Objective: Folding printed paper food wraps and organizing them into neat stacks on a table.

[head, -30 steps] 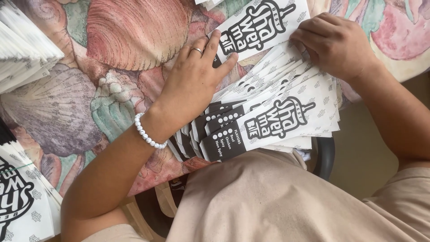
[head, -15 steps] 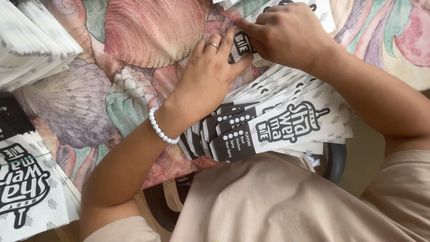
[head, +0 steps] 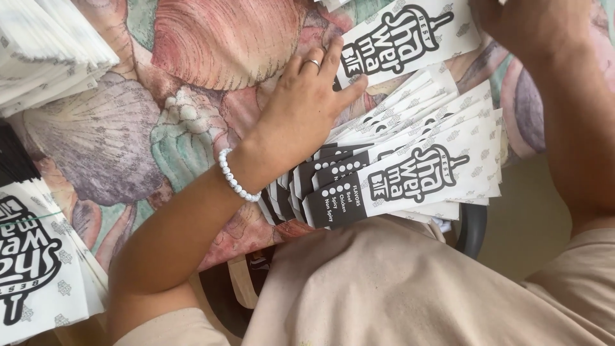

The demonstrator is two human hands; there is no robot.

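Now right hand (head: 532, 25) raised higher; left hand (head: 307, 102) stays pressing fanned paper sleeves (head: 423, 160).

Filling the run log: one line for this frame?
left hand: flat on fanned sleeves | right hand: at single sleeve, grip unclear | surface: shell-print cloth

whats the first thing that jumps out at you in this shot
The fanned stack of white paper sleeves with black ends, spread at centre right, catches the eye first, with the left hand pressed flat on its upper edge. Beneath lies a tablecloth printed with big pink and green seashells, and more sleeve piles sit upper left.
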